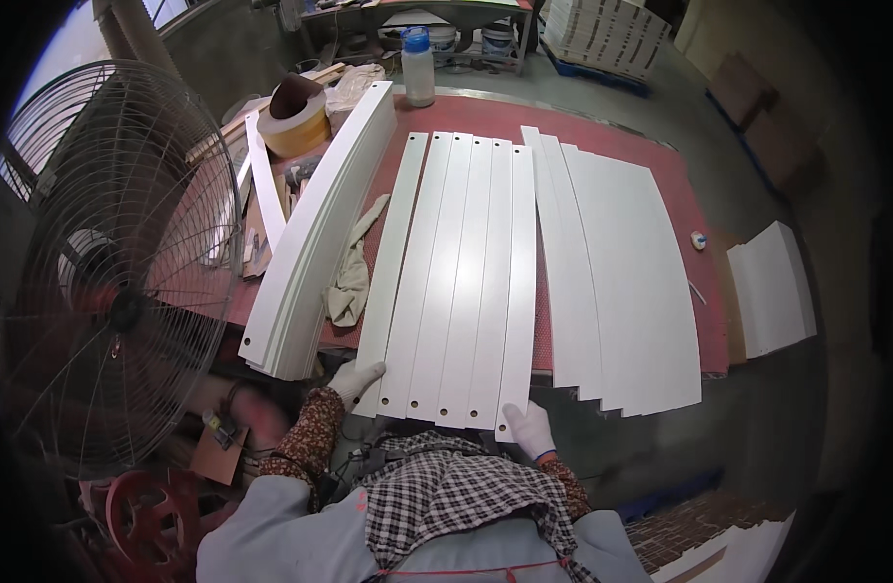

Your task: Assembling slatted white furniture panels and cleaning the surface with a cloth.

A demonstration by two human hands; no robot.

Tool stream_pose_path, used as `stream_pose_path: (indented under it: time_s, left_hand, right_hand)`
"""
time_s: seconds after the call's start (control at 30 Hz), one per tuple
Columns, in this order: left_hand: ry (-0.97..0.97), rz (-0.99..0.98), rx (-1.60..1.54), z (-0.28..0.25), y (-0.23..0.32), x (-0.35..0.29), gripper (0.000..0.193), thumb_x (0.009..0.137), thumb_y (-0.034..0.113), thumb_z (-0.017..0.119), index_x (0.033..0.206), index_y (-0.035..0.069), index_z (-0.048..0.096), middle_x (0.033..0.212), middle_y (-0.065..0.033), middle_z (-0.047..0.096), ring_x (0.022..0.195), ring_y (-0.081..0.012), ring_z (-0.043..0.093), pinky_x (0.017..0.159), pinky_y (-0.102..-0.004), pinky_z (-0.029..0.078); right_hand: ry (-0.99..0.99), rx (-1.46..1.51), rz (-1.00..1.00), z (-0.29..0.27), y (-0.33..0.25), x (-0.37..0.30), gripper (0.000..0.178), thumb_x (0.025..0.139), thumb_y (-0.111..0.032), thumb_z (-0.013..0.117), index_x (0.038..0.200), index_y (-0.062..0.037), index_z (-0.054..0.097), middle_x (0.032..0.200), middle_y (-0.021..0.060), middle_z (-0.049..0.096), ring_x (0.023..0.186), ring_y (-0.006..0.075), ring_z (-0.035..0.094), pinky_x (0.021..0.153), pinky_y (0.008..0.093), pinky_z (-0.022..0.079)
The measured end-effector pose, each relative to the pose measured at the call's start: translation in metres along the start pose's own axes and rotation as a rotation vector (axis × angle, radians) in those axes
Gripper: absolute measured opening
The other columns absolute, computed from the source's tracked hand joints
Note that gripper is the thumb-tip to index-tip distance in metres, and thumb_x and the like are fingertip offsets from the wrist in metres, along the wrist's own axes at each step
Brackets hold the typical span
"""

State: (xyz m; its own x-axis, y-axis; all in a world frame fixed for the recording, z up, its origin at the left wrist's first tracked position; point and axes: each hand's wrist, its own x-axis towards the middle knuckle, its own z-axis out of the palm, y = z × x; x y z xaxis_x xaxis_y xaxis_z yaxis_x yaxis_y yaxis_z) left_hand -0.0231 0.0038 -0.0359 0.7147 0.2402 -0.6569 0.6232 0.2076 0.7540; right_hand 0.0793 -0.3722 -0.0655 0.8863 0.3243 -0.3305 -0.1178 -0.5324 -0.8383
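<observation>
Several long white slats [456, 253] with a dark hole near each end lie side by side on the red table, their near ends jutting past its front edge. My left hand [357, 381], in a white glove, grips the near end of the leftmost slat [393, 262], which stands slightly apart from the others at its far end. In the same kind of glove, my right hand [529, 429] pinches the near end of the rightmost slat [516, 291]. The fingers beneath both slats are hidden.
To the left rises a stack of white slats [315, 214], with a crumpled cloth [349, 282] beside it. More white boards [631, 272] lie overlapped on the right of the red table [675, 185]. A large wire fan [126, 262] stands left; a blue-capped bottle [417, 73] stands behind.
</observation>
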Motion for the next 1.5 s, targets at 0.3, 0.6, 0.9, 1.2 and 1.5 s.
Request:
stream_pose_path:
  time_s: [0.3,0.6,0.9,1.2,1.5]
  left_hand:
    - [0.033,-0.072,-0.044,-0.002,0.001,0.008,0.068,0.092,0.037,0.072,0.143,-0.001,0.049,0.130,-0.0136,0.062,0.113,-0.0243,0.063,0.095,-0.0383,0.052]
    - [-0.060,-0.100,-0.035,-0.022,0.022,-0.001,0.062,0.096,0.033,0.069,0.142,-0.003,0.050,0.131,-0.0127,0.063,0.117,-0.0221,0.061,0.099,-0.0364,0.050]
    - [-0.010,-0.056,0.004,0.002,-0.001,0.004,0.067,0.095,0.039,0.068,0.142,-0.005,0.050,0.132,-0.0145,0.062,0.118,-0.0237,0.061,0.100,-0.0368,0.050]
    - [-0.014,0.034,-0.046,0.000,-0.013,0.012,0.066,0.095,0.033,0.068,0.146,-0.003,0.047,0.135,-0.0145,0.060,0.118,-0.0227,0.060,0.100,-0.0370,0.049]
    - [-0.018,0.034,0.045,-0.007,-0.010,0.019,0.063,0.095,0.033,0.068,0.144,0.000,0.050,0.133,-0.0138,0.062,0.116,-0.0224,0.062,0.098,-0.0352,0.049]
  right_hand:
    - [-0.122,0.014,-0.007,-0.011,-0.030,0.025,0.041,0.095,-0.031,0.062,0.113,0.0053,0.067,0.103,0.0234,0.073,0.098,0.0334,0.071,0.085,0.0393,0.054]
    - [-0.138,0.051,-0.057,0.022,-0.003,0.029,0.049,0.094,-0.038,0.064,0.116,0.0053,0.067,0.107,0.0250,0.072,0.104,0.0365,0.069,0.090,0.0409,0.052]
    - [-0.248,0.083,0.060,-0.017,-0.029,0.029,0.048,0.100,-0.037,0.058,0.120,0.0059,0.065,0.101,0.0131,0.071,0.088,0.0184,0.064,0.082,0.0347,0.052]
    - [-0.291,0.113,0.028,-0.018,-0.012,0.026,0.050,0.101,-0.039,0.058,0.121,0.0051,0.065,0.103,0.0099,0.071,0.090,0.0161,0.063,0.082,0.0334,0.052]
    - [-0.375,-0.032,0.130,-0.029,-0.038,0.038,0.050,0.099,-0.040,0.058,0.117,0.0059,0.066,0.090,0.0093,0.069,0.078,0.0148,0.061,0.071,0.0327,0.051]
